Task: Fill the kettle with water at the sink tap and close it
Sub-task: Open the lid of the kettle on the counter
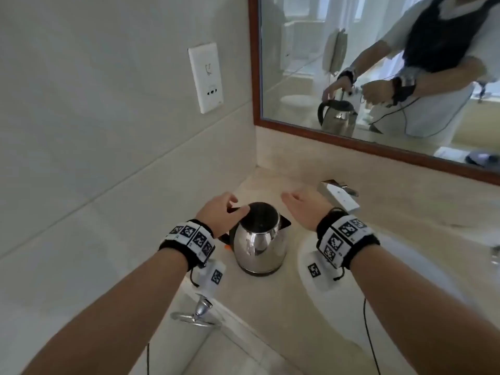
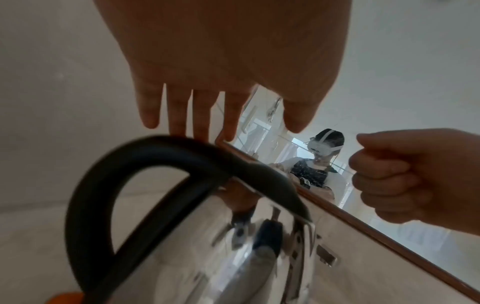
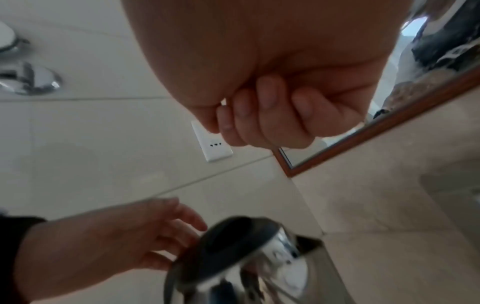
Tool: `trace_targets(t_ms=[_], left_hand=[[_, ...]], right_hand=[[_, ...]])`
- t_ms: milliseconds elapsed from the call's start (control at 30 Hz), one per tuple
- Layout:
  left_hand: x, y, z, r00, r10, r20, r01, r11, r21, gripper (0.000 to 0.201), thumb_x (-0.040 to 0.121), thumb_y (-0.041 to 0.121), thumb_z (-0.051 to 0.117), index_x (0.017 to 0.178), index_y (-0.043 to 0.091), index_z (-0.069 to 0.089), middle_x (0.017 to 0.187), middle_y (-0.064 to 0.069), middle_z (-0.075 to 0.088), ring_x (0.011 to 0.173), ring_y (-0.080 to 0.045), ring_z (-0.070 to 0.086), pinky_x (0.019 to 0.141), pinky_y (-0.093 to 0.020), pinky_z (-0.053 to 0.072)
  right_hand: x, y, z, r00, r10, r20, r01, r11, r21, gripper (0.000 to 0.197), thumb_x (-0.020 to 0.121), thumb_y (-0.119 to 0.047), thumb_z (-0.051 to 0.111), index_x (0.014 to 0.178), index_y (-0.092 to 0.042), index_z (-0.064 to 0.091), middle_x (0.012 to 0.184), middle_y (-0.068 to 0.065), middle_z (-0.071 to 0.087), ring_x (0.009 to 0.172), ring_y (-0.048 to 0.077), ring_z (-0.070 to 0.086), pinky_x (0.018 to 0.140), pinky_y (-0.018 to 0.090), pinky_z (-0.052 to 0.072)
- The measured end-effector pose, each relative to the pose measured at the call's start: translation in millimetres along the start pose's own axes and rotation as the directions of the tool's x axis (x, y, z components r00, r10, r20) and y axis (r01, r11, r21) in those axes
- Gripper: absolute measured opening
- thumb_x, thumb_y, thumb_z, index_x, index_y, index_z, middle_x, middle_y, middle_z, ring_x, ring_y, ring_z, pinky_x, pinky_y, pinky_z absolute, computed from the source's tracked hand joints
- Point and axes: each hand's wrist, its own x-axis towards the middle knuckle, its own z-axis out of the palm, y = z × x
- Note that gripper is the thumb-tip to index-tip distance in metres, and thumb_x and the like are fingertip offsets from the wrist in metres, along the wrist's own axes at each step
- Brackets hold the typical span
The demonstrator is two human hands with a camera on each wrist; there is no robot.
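A steel kettle (image 1: 259, 242) with a black lid (image 1: 263, 216) stands shut on the beige counter, left of the sink basin (image 1: 332, 315). My left hand (image 1: 221, 212) hovers over its black handle (image 2: 103, 185), fingers straight, their tips just at the handle's top; it grips nothing. My right hand (image 1: 303, 207) hangs in the air to the right of the kettle and apart from it. Its fingers (image 3: 265, 115) are curled into the palm and hold nothing. The chrome tap (image 1: 339, 194) stands behind the right hand.
The counter ends in a corner, with a tiled wall at left carrying a white socket plate (image 1: 207, 77). A wood-framed mirror (image 1: 378, 63) hangs behind. A chrome towel ring (image 1: 197, 315) sticks out below the counter's front edge. Cables hang from both wrists.
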Motion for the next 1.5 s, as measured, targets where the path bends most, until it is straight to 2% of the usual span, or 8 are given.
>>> trace_targets(t_ms=[233, 400, 633, 900, 1066, 1233, 1333, 1500], left_hand=[[18, 25, 20, 0.976, -0.170, 0.134, 0.115, 0.932, 0.344, 0.099, 0.049, 0.095, 0.030, 0.111, 0.022, 0.055, 0.102, -0.005, 0.063, 0.100, -0.029, 0.057, 0.089, -0.045, 0.050], [31, 37, 19, 0.952, -0.228, 0.203, 0.117, 0.887, 0.447, 0.092, 0.058, 0.086, 0.041, 0.118, 0.017, 0.052, 0.106, -0.006, 0.064, 0.096, -0.028, 0.060, 0.085, -0.036, 0.052], [39, 32, 14, 0.939, -0.180, 0.293, 0.090, 0.952, 0.294, 0.079, 0.067, 0.071, 0.044, 0.121, 0.014, 0.049, 0.110, -0.009, 0.062, 0.099, -0.029, 0.059, 0.087, -0.038, 0.051], [45, -2, -14, 0.888, -0.062, 0.456, 0.149, 0.976, -0.157, 0.068, 0.071, 0.072, 0.039, 0.102, 0.018, 0.067, 0.109, -0.005, 0.068, 0.102, -0.021, 0.061, 0.102, -0.038, 0.039], [51, -27, -32, 0.812, -0.134, 0.568, 0.185, 0.982, -0.032, 0.069, 0.070, 0.084, 0.025, 0.080, 0.028, 0.065, 0.103, -0.002, 0.067, 0.110, -0.023, 0.058, 0.114, -0.044, 0.025], [59, -21, -27, 0.740, -0.040, 0.671, 0.139, 0.986, -0.095, 0.085, 0.056, 0.085, 0.022, 0.065, 0.013, 0.067, 0.055, 0.000, 0.069, 0.065, -0.020, 0.063, 0.090, -0.034, 0.045], [59, -25, -22, 0.751, -0.003, 0.660, 0.141, 0.978, -0.156, 0.082, 0.055, 0.083, 0.025, 0.062, 0.011, 0.062, 0.051, -0.001, 0.063, 0.057, -0.020, 0.057, 0.077, -0.032, 0.044], [56, -31, -15, 0.815, 0.003, 0.579, 0.173, 0.953, -0.248, 0.070, 0.073, 0.073, 0.027, 0.064, 0.012, 0.061, 0.050, 0.002, 0.062, 0.056, -0.018, 0.057, 0.080, -0.034, 0.044]], right_hand=[[20, 32, 33, 0.998, 0.066, -0.002, -0.066, 0.997, -0.048, 0.050, 0.091, -0.042, 0.027, 0.051, -0.016, 0.039, 0.052, 0.001, 0.042, 0.055, 0.022, 0.046, 0.057, 0.028, 0.036], [19, 33, 45, 0.990, 0.143, 0.002, -0.143, 0.990, 0.007, 0.049, 0.096, -0.036, 0.029, 0.051, -0.017, 0.037, 0.054, 0.002, 0.041, 0.059, 0.022, 0.044, 0.060, 0.027, 0.033], [17, 33, 51, 0.980, 0.194, -0.032, -0.192, 0.980, 0.057, 0.047, 0.094, -0.036, 0.037, 0.051, -0.019, 0.041, 0.053, 0.001, 0.043, 0.053, 0.018, 0.042, 0.052, 0.026, 0.030], [17, 36, 62, 0.970, 0.231, -0.074, -0.227, 0.973, 0.051, 0.040, 0.090, -0.031, 0.043, 0.054, -0.017, 0.033, 0.055, 0.000, 0.037, 0.055, 0.018, 0.037, 0.053, 0.026, 0.030], [16, 36, 55, 0.964, 0.253, -0.080, -0.249, 0.967, 0.050, 0.040, 0.093, -0.035, 0.038, 0.059, -0.014, 0.044, 0.056, 0.001, 0.044, 0.058, 0.019, 0.044, 0.052, 0.025, 0.032], [16, 33, 58, 0.954, 0.291, -0.067, -0.280, 0.950, 0.137, 0.045, 0.095, -0.035, 0.038, 0.054, -0.015, 0.039, 0.054, 0.002, 0.040, 0.054, 0.019, 0.040, 0.054, 0.027, 0.032], [17, 33, 62, 0.938, 0.345, -0.045, -0.318, 0.902, 0.292, 0.045, 0.094, -0.038, 0.037, 0.055, -0.016, 0.038, 0.055, 0.003, 0.039, 0.050, 0.018, 0.036, 0.053, 0.026, 0.032], [15, 36, 57, 0.911, 0.404, 0.084, -0.366, 0.699, 0.614, 0.045, 0.094, -0.040, 0.029, 0.053, -0.021, 0.030, 0.051, -0.002, 0.029, 0.045, 0.015, 0.025, 0.046, 0.023, 0.023]])
